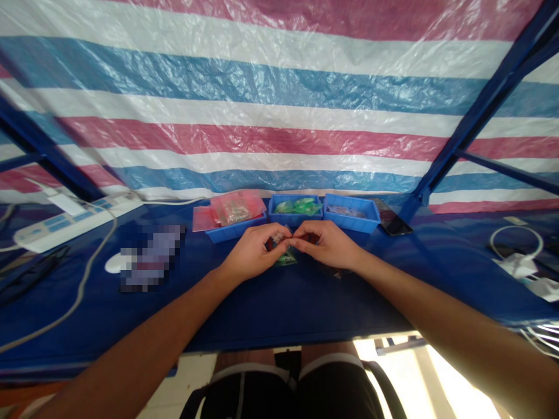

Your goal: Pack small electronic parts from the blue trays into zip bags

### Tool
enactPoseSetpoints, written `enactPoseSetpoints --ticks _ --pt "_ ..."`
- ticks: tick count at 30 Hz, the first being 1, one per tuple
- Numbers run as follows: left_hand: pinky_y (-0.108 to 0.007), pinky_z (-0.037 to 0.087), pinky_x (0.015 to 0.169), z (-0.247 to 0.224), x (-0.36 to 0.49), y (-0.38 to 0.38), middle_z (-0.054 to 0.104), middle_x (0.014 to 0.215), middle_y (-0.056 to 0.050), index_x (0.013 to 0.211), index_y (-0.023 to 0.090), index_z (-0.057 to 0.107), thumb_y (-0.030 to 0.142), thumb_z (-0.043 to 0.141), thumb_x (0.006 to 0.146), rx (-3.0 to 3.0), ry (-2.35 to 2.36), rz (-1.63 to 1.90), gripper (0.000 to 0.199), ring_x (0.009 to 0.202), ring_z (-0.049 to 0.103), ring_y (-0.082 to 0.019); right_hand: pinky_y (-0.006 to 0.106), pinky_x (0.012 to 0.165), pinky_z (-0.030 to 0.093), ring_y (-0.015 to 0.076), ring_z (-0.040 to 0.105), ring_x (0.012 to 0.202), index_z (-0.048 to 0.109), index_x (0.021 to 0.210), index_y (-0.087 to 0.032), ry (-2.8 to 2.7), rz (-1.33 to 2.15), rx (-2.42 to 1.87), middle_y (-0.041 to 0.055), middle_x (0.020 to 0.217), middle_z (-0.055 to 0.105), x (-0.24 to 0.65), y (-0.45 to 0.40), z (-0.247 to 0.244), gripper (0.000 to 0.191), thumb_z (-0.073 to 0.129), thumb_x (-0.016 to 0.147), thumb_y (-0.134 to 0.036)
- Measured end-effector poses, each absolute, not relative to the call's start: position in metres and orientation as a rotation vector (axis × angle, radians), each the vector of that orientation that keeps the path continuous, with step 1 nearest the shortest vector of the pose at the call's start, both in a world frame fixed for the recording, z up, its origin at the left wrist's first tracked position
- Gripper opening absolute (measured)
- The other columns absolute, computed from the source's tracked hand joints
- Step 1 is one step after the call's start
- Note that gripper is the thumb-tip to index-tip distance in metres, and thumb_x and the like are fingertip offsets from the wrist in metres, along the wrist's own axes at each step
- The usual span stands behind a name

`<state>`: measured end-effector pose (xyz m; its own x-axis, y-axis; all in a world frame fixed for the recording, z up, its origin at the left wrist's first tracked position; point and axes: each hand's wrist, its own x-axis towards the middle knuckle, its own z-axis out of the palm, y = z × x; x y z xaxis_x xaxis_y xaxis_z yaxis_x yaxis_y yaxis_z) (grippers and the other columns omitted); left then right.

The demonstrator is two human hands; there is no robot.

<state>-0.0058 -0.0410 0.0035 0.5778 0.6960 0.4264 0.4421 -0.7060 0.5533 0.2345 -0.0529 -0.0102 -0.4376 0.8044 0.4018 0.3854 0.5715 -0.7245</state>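
Over the middle of the blue table, my left hand (255, 251) and my right hand (328, 244) meet, thumbs and fingertips pinched together. Between them is a small shiny plastic bag (279, 237), clear with some red, mostly covered by the fingers. A small green packet (286, 258) lies just below the fingertips. Something dark (334, 271) is partly hidden under my right hand. Beyond the hands stand three blue bins: the left bin (233, 231) bears pink bags (238, 208), the middle bin (296, 218) holds green bags (301, 205), and the right bin (353, 221) contains clear packets (346, 211).
A black phone (393, 217) lies beside the right bin. To the left are a white power strip (78, 222), a cable (89, 273), a white round object (117, 263) and a pixelated item (152, 259). White cabling (517, 262) sits far right. A striped sheet (271, 139) hangs behind.
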Motion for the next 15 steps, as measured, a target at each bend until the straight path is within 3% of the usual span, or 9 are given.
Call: enactPoseSetpoints --ticks 9,12,15 --pt "-0.023 0.052 0.067 0.0023 -0.0068 -0.0406 0.079 0.095 -0.002 0.109 0.021 0.076 0.041 0.065 0.102 2.429 0.947 0.91 0.024 0.077 0.071 -0.015 0.029 0.067 0.051 0.0169 0.068 0.075 0.078 0.097 -0.022 -2.021 0.695 -0.95 0.0021 0.088 0.075 0.2323 -0.053 -0.011 0.029 0.074 0.1 -0.051" --pt "-0.023 0.054 0.067 0.0022 -0.0071 -0.0405 0.079 0.097 -0.002 0.116 0.021 0.073 0.038 0.064 0.103 2.377 0.999 0.959 0.023 0.071 0.069 -0.014 0.029 0.067 0.054 0.0183 0.071 0.083 0.074 0.108 -0.023 -1.919 0.725 -0.964 0.0041 0.098 0.076 0.2295 -0.0532 -0.0116 0.027 0.075 0.099 -0.049" --pt "-0.025 0.058 0.073 0.0014 -0.0066 -0.0412 0.079 0.098 -0.002 0.117 0.021 0.071 0.041 0.065 0.103 2.311 0.965 1.005 0.025 0.077 0.073 -0.016 0.03 0.068 0.058 0.0197 0.073 0.09 0.07 0.123 -0.025 -1.8 0.792 -0.959 0.0071 0.114 0.076 0.2284 -0.0517 -0.0132 0.037 0.08 0.095 -0.046"
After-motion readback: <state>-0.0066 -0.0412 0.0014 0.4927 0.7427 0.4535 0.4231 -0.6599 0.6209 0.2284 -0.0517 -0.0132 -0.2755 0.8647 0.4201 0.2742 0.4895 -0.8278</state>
